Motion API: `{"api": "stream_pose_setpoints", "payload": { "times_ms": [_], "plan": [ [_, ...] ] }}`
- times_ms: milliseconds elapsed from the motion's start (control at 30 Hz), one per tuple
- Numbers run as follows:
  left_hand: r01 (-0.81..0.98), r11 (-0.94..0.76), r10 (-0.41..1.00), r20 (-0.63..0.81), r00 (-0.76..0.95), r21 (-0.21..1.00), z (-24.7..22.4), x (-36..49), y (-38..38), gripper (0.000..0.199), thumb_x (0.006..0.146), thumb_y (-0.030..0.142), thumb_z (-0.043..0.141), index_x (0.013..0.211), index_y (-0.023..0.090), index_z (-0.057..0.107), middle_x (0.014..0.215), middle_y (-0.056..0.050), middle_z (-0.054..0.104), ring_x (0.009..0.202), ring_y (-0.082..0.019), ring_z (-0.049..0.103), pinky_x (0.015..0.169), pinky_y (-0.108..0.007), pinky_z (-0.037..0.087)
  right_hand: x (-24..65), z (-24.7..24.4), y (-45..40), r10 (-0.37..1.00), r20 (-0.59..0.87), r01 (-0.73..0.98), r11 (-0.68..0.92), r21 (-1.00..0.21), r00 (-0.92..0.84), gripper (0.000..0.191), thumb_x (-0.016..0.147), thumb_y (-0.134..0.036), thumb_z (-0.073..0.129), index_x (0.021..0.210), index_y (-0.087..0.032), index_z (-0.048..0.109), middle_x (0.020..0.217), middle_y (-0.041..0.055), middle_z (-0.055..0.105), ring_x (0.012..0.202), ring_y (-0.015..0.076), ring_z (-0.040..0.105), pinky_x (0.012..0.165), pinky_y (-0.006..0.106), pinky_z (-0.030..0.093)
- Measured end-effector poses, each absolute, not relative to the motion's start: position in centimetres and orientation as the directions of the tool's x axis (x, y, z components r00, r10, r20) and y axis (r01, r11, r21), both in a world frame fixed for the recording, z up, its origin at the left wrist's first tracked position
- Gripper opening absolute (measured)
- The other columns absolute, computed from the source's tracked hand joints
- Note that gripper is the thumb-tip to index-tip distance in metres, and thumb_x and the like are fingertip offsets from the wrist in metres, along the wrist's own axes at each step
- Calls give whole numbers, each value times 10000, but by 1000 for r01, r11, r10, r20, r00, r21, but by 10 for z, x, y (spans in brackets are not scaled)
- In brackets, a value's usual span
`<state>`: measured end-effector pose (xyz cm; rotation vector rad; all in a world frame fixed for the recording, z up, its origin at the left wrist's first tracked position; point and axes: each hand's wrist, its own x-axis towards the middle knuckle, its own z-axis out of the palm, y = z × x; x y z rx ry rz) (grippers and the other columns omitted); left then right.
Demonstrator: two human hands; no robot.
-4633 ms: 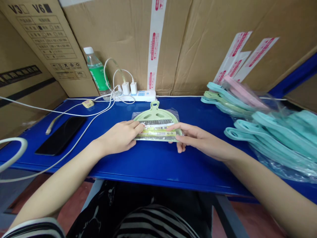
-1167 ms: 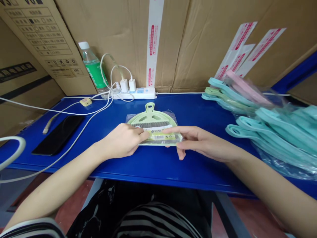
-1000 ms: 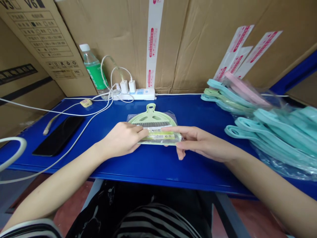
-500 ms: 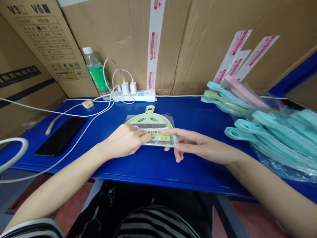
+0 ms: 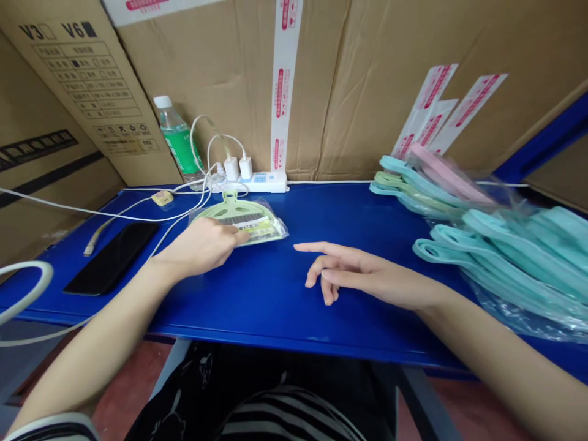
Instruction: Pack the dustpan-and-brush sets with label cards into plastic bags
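A green dustpan-and-brush set (image 5: 239, 211) in a clear plastic bag lies toward the left of the blue table, its handle pointing to the back. A yellow and white label shows on its front. My left hand (image 5: 204, 245) grips the set at its near side, fingers closed over it, hiding part of the bag. To the right, my right hand (image 5: 351, 269) hovers over the table, apart from the set, with its index finger stretched out and nothing held.
Bagged turquoise dustpans (image 5: 514, 263) are piled at the right, with a pink one (image 5: 450, 174) behind. A power strip (image 5: 264, 182), white cables, a bottle (image 5: 179, 141) and a black phone (image 5: 111, 257) occupy the left. Cardboard (image 5: 220, 67) walls the back of the blue table (image 5: 275, 306).
My left hand has slid the bagged set to the left and slightly back. My right hand has let go of its edge and stays about where it was.
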<state>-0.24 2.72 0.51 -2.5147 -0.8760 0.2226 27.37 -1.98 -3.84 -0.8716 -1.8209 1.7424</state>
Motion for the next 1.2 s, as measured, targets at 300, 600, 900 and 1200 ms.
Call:
{"api": "stream_pose_setpoints", "payload": {
  "times_ms": [300, 600, 900, 1200],
  "plan": [
    [518, -647, 487, 219, 846, -560, -7, -55, 22, 326, 941, 135, 324, 812, 207, 615, 576, -8, 570, 521, -169, 544, 531, -284, 393, 269, -35, -26, 723, -96, 191, 50, -980, -684, 547, 924, -437, 529, 1380, -153, 424, 941, 44, 633, 732, 129, 608, 715, 322, 483],
    [414, -658, 312, 273, 910, -629, -24, -57, 8, 351, 961, 82, 305, 723, 197, 537, 565, 17, 551, 495, -143, 527, 551, -268, 434, 268, -38, -24, 770, -84, 218, 73, -973, -632, 529, 905, -489, 541, 1322, -173, 462, 980, 64, 649, 719, 137, 622, 679, 323, 511],
    [380, -617, 228, 306, 924, -689, -28, -19, 6, 270, 898, 4, 375, 751, 197, 495, 573, 37, 548, 461, -126, 514, 505, -256, 409, 244, -45, -26, 772, -192, -42, -271, -962, -606, 578, 822, -417, 700, 1300, -169, 488, 1314, 179, 594, 1023, 221, 676, 778, 337, 566],
    [458, -545, 197, 424, 884, -702, -25, 30, 7, 283, 849, -36, 401, 691, 192, 463, 540, 38, 508, 455, -144, 528, 506, -267, 405, 195, -59, -41, 957, -68, -559, -221, -799, -281, 224, 812, -366, 716, 962, -207, 665, 1168, 81, 701, 1093, 244, 654, 1000, 477, 477]
  ]
}}
